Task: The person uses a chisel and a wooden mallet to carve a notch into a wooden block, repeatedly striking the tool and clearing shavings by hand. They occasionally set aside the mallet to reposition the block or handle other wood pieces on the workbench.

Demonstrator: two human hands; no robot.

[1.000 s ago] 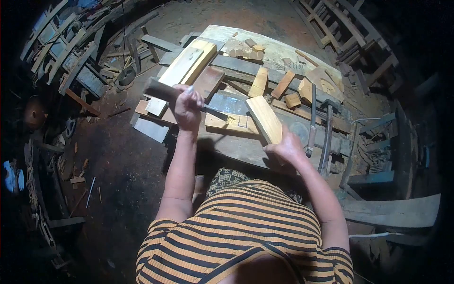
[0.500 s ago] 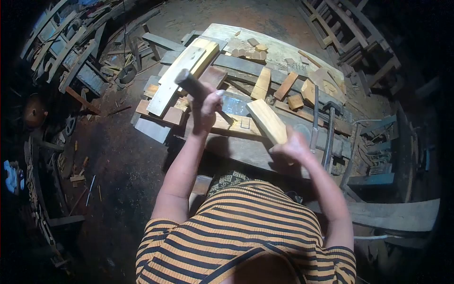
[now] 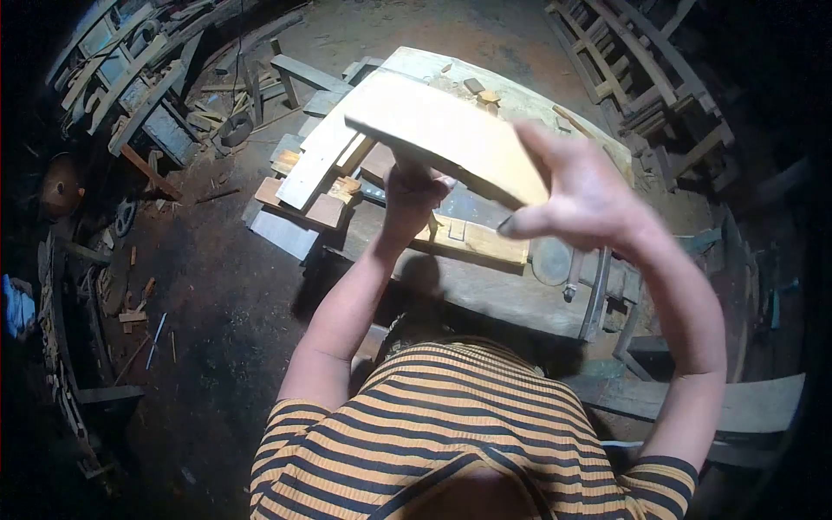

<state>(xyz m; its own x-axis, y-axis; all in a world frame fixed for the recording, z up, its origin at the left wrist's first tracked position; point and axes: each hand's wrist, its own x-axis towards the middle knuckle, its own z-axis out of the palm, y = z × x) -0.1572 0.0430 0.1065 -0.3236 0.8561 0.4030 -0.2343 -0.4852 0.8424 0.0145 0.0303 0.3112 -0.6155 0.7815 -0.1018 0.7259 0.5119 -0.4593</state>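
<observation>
Raised close to the camera, my right hand point(image 3: 585, 191) grips one end of a pale wooden block point(image 3: 451, 126). The block's other end extends up and left above my left hand point(image 3: 416, 195). My left hand is wrapped round a dark-handled chisel, mostly hidden behind the block and fingers. Just below and right of that hand lies a light wooden piece point(image 3: 490, 245) with a rectangle marked on its face, along the near edge of the workbench point(image 3: 485, 290).
Long pale boards point(image 3: 309, 173) lie at the bench's left. A metal clamp point(image 3: 596, 299) and a round disc point(image 3: 551, 262) are at its right. Wood scraps point(image 3: 488, 97) lie at the back. Timber racks point(image 3: 650, 78) stand on both sides.
My right hand has lifted the block up toward the camera, and the block now covers the top of the chisel. My left hand has shifted slightly right.
</observation>
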